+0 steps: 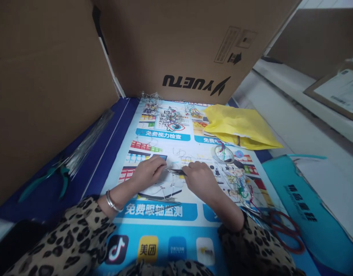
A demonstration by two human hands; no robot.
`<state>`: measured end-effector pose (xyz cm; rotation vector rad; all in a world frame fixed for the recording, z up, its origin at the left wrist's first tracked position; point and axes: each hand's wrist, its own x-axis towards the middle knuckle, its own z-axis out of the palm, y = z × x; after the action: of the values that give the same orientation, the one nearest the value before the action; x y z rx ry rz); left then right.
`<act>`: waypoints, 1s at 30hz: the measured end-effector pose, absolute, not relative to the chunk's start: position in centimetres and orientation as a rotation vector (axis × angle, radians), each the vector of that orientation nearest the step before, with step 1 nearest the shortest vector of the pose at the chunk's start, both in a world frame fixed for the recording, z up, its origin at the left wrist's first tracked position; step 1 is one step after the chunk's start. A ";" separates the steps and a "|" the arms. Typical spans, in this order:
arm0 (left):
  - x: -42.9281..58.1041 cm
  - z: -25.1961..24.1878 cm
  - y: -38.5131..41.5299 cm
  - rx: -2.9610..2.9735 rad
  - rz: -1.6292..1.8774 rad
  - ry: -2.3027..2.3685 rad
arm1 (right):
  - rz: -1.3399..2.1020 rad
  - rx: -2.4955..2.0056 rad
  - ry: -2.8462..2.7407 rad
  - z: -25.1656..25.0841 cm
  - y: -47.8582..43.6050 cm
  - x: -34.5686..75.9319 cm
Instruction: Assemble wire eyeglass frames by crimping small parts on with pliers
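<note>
Right hand (201, 178) is closed round a dark metal tool (178, 172) — its tip points left, between the hands, above the printed sheet (162, 228). Left hand (149, 171): fingertips bunched beside that tip; cannot tell whether they grip anything. Teal-handled pliers (40, 184) lie beside straight wires (88, 145).

the held tool (178, 172) is dark grey, the sleeves (75, 237) tan with black leopard spots, the bracelet (109, 200) silver, the plier handles (38, 183) teal, the scissor handles (282, 231) red. the bag (242, 124) is yellow, the folder (309, 234) turquoise with black lettering, the cardboard (153, 46) brown, the poster (165, 229) mainly blue and white.
</note>
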<state>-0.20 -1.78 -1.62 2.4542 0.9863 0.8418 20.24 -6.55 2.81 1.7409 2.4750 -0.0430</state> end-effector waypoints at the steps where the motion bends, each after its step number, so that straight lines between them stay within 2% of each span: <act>1: -0.2 -1.6 -1.8 2.456 0.833 1.000 | -0.036 1.727 2.478 2.6 -6.6 20.3; 18: -0.1 -2.0 -1.6 2.528 0.701 0.866 | 0.246 1.643 2.579 1.8 -7.4 19.8; 30: 0.1 -2.0 -1.7 2.521 0.758 0.888 | 0.292 1.740 2.597 0.9 -7.4 19.7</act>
<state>0.10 -1.69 -2.00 2.5206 0.8876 0.7582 19.73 -7.44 0.90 1.7402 2.5966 0.2922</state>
